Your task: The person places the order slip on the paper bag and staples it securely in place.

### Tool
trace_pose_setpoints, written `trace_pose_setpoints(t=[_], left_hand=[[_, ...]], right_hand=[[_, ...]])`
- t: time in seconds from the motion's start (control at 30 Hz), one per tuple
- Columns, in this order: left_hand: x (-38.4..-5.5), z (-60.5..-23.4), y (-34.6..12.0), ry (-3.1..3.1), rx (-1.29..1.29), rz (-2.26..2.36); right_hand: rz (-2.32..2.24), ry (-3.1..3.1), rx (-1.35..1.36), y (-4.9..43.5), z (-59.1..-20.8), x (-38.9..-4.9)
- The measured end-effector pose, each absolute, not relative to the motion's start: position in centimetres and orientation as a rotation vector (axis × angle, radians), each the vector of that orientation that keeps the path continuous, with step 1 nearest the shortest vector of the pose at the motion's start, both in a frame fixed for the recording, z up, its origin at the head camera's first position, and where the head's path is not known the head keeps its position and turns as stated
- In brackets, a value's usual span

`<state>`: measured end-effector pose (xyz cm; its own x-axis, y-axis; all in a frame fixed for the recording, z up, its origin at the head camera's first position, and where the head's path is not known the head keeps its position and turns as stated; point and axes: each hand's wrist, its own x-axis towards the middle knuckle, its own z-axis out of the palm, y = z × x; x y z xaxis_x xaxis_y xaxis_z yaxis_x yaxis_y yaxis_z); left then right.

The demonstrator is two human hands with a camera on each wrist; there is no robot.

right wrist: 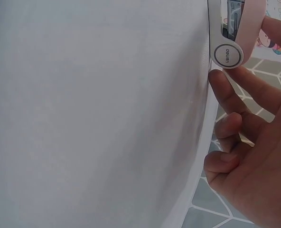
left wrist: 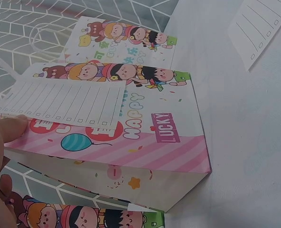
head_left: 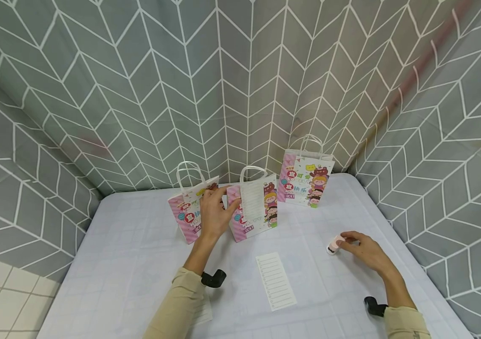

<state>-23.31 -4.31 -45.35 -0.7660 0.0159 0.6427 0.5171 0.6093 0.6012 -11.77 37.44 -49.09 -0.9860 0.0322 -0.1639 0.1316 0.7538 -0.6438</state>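
Observation:
Between the thumb and fingers of my left hand [head_left: 216, 212] is the pink-striped left side of the middle paper gift bag [head_left: 271, 202], printed with cartoon figures. A lined paper slip [head_left: 253, 202] lies against the bag's front, its top end near the handle. In the left wrist view, the thumb [left wrist: 12, 130] presses at the slip's edge, with the other fingers partly hidden. My right hand [head_left: 365, 252] holds a small pink and white stapler [head_left: 335, 245] low at the table's right side, thumb and fingertips on its sides.
One similar gift bag [head_left: 185, 214] stands close on the left, partly behind my left hand. Another gift bag [head_left: 305, 179] is at the back right. A loose lined slip [head_left: 276, 281] lies on the white-covered table [head_left: 117, 245], and a second slip [head_left: 203, 310] is partly under my left forearm.

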Motion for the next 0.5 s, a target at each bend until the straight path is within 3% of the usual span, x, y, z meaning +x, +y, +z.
trace_pose_setpoints(t=[0.5], left_hand=[[-22.5, -45.2, -5.4, -2.125, -0.439, -1.201]], right_hand=[[-1.019, 2.917, 0.111, 37.8, -48.4, -13.0]])
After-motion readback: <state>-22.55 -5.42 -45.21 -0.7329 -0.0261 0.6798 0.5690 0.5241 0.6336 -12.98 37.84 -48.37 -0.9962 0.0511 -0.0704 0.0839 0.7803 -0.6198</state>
